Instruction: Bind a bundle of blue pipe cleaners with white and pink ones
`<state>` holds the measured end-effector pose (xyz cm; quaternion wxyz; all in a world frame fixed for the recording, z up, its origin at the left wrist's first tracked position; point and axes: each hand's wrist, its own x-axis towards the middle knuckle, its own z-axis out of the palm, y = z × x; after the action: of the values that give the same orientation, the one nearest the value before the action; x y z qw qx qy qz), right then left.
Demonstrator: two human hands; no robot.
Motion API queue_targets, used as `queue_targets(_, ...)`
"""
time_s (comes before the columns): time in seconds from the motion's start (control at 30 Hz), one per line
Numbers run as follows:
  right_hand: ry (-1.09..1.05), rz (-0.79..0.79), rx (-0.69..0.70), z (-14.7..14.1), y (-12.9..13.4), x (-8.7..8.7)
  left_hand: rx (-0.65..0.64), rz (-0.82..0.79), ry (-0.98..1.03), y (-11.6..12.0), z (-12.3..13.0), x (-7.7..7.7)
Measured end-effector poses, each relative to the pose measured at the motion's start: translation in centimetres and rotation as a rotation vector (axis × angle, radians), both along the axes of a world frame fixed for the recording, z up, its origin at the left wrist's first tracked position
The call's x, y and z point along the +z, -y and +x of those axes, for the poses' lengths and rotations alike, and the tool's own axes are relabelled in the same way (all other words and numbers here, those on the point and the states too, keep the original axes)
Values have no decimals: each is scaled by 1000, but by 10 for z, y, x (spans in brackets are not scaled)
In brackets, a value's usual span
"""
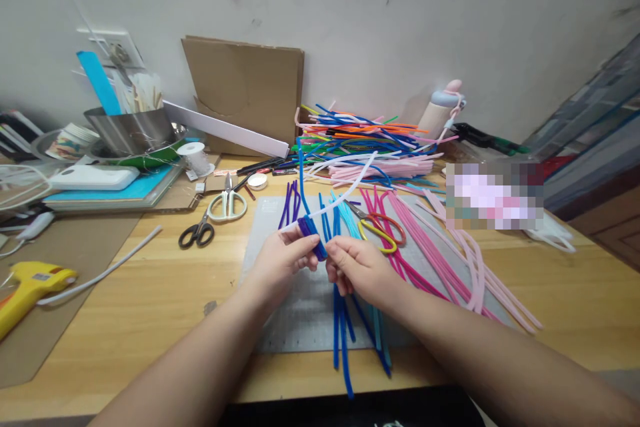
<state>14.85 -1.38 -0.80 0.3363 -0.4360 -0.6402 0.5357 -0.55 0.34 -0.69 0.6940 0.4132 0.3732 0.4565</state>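
Between the thumb and fingers of my left hand (293,257) is a small piece of purple and blue pipe cleaners (311,238), laid side by side in tight rows. A blue pipe cleaner (301,177) sticks up from it, and a white pipe cleaner (350,190) curves away to the upper right. My right hand (353,263) is closed in a pinch at the blue edge of the piece; its fingertips partly hide what they grip. Below the hands, loose blue pipe cleaners (343,340) lie across the grey cutting mat (295,330).
Scissors with red and yellow handles (383,232) lie on pink pipe cleaners (425,247). Left are white-handled scissors (227,203), black-handled scissors (197,235) and a yellow glue gun (37,283). A mixed pipe-cleaner pile (370,143), cardboard (250,87) and a bottle (440,113) stand behind.
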Motion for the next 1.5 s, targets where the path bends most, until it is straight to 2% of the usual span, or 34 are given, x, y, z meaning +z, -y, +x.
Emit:
queue_targets(0.07,-138,-160,13,-1,-2,-1,2,-31,51,0,-2,1)
queue_targets(0.13,-188,-237,33,-3,-2,0,-3,-50,77,0,-2,2)
queue_targets(0.37,-152,-199,23,-6,-1,1,-19,-19,15,0,-2,-1)
queue_targets(0.57,-316,-331,129,-3,-4,-4,-44,-22,-11,0,-4,1)
queue_targets(0.83,-232,-288,108,-2,-5,-6,-66,-18,20,0,-4,0)
queue_targets(1.03,-78,-125,122,0,-2,-10,-81,-25,36,-1,-2,-1)
queue_targets(1.23,-43,-104,169,1,-2,-10,-182,-84,41,2,-3,0)
queue_targets(1.37,-91,-158,162,2,-4,-6,-115,-82,11,1,-4,-1)
queue_targets(1.5,-137,-133,96,2,-6,-2,-98,-64,27,0,-4,0)
